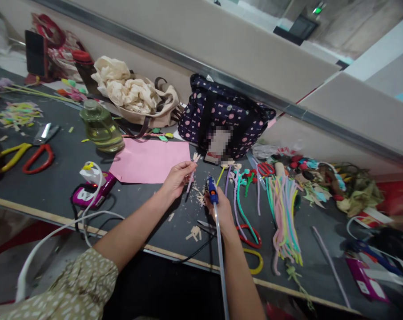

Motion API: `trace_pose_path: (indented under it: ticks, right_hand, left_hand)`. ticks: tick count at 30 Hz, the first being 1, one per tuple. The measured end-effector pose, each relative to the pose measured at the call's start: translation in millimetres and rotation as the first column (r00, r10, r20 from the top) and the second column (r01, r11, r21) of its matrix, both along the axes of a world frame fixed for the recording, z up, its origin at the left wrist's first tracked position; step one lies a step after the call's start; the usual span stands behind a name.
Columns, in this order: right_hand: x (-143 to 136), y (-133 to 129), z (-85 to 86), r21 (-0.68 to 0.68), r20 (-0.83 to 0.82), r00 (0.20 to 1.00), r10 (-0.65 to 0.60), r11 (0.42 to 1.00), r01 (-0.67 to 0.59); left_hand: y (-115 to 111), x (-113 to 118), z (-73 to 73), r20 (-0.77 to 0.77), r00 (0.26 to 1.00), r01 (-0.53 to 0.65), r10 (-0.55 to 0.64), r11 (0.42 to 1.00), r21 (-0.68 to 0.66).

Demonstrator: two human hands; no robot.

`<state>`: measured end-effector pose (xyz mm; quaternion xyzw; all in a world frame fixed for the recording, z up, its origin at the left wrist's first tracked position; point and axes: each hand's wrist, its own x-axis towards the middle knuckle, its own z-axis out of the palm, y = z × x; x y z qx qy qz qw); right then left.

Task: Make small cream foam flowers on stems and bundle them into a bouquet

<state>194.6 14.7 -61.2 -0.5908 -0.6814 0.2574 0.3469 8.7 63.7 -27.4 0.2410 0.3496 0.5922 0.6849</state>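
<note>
My left hand [180,178] pinches a small flower [196,158] with pale cream strips at its top and a thin lilac stem below. In my right hand [223,209] is a blue hot glue gun [212,190], its long clear glue stick [220,262] trailing back toward me. The two hands are apart, and the gun's nozzle is hard to make out. Scattered cream scraps [200,198] lie on the dark table between them. Just under my right wrist lie scissors with red handles [257,240], partly hidden, and a yellow handle [255,261] by the front edge.
Pink paper [151,161] lies left of centre, beside a green glass bottle [101,126]. A purple power box [94,190] with white cables sits near the front edge. A dark patterned bag [221,115] stands behind. Coloured pipe cleaners [284,218] are bundled at right.
</note>
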Motion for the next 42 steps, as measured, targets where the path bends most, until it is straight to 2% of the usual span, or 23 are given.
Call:
trace_pose_path:
  ticks: [5, 10, 13, 17, 20, 25, 30, 36, 42]
  right_hand:
    - [-9.4, -0.6, 2.6, 0.008, 0.354, 0.935, 0.015, 1.0, -0.02]
    - [-13.7, -1.7, 4.4, 0.03, 0.416, 0.909, 0.03, 0.998, -0.046]
    - [-10.8, -2.3, 3.9, 0.026, 0.339, 0.941, 0.022, 0.999, -0.033]
    - [-5.2, -2.7, 5.5, -0.003, 0.111, 0.994, -0.016, 1.0, 0.017]
    - [-3.4, -2.5, 10.8, 0.029, -0.045, 0.997, -0.07, 0.997, 0.072]
    - [-4.9, -1.4, 20.9, 0.03, -0.292, 0.945, -0.146, 0.986, 0.162]
    - [-6.7, -2.8, 23.8, -0.063, -0.437, 0.86, -0.264, 0.962, 0.264]
    - [-2.5, -6.1, 22.2, -0.047, -0.526, 0.817, -0.238, 0.967, 0.252]
    - [2.6, -5.7, 22.8, -0.029, -0.601, 0.775, -0.196, 0.974, 0.223]
  left_hand:
    - [0.2, -1.1, 1.3, 0.025, 0.999, -0.032, 0.032, 1.0, -0.002]
    - [0.2, -0.6, 0.3, 0.04, 0.999, -0.021, 0.02, 1.0, 0.011]
    - [0.5, -0.7, 0.4, 0.039, 0.999, -0.028, 0.028, 1.0, -0.005]
    - [0.0, 0.2, -0.2, 0.023, 1.0, -0.001, 0.001, 1.0, -0.031]
    - [-1.9, 3.3, -1.8, 0.0, 0.998, 0.056, -0.056, 0.997, -0.046]
    - [-7.4, 12.1, -3.6, 0.002, 0.974, 0.228, -0.228, 0.971, -0.072]
    - [-10.6, 18.7, -5.7, 0.005, 0.941, 0.339, -0.339, 0.938, -0.071]
    - [-10.5, 19.5, -8.6, -0.001, 0.913, 0.407, -0.408, 0.911, -0.068]
    - [-13.8, 22.0, -6.9, -0.053, 0.816, 0.569, -0.575, 0.817, -0.096]
